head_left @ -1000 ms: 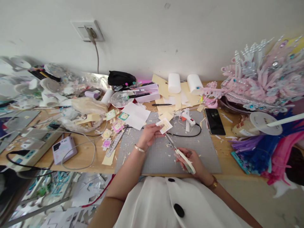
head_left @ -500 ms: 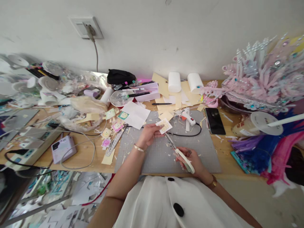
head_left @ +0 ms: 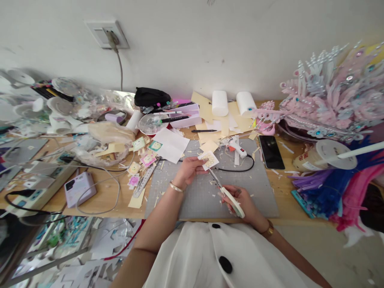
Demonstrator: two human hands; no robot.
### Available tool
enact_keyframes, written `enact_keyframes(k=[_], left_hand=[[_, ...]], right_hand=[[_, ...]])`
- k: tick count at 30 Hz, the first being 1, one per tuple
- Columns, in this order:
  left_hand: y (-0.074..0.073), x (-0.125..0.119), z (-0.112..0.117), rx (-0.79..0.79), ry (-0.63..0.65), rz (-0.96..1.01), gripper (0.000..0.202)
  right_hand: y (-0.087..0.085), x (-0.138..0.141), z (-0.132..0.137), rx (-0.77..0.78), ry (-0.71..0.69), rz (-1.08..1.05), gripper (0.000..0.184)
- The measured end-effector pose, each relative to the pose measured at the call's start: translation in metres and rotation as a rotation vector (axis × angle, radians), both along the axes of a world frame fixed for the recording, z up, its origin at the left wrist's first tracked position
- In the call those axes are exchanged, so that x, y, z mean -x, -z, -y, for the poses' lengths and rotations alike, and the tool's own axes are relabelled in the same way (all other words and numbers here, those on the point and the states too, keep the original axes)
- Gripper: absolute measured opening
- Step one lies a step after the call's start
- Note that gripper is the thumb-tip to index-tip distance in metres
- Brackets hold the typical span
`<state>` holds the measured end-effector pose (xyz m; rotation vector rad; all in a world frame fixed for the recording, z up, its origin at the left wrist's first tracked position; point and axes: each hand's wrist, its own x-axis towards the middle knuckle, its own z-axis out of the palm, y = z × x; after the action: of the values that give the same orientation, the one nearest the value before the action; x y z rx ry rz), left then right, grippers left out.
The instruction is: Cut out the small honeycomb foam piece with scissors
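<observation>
My left hand pinches a small white piece of paper with a pale yellow pattern on it. In my right hand is a pair of scissors with white handles, fingers wrapped round them. The blades point up and left, and their tips meet the lower edge of the paper; whether they cut into it I cannot tell. Both hands are above the grey cutting mat, which is strewn with paper scraps.
A glue gun with a black cable lies behind my hands, a phone to its right. Further right stands a drink cup. Left are a ruler, small face-printed cutouts, a white sheet and a lilac device.
The patterned paper has turned slightly in my left hand and shifted a little to the right. The scissors remain at its lower edge, almost unmoved.
</observation>
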<state>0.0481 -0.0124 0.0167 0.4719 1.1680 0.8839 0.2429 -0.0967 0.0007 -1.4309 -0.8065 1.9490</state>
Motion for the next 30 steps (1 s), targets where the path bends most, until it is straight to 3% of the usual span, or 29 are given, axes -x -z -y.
enact_keyframes(k=[19,30], left_hand=[[0.006,0.011,-0.003,-0.026,-0.009,0.016,0.007],[0.001,0.007,-0.001,-0.007,0.03,-0.009,0.005]], right_hand=[[-0.005,0.003,0.0,-0.02,-0.013,0.063,0.054],[-0.003,0.001,-0.001,-0.024,-0.012,0.027,0.049]])
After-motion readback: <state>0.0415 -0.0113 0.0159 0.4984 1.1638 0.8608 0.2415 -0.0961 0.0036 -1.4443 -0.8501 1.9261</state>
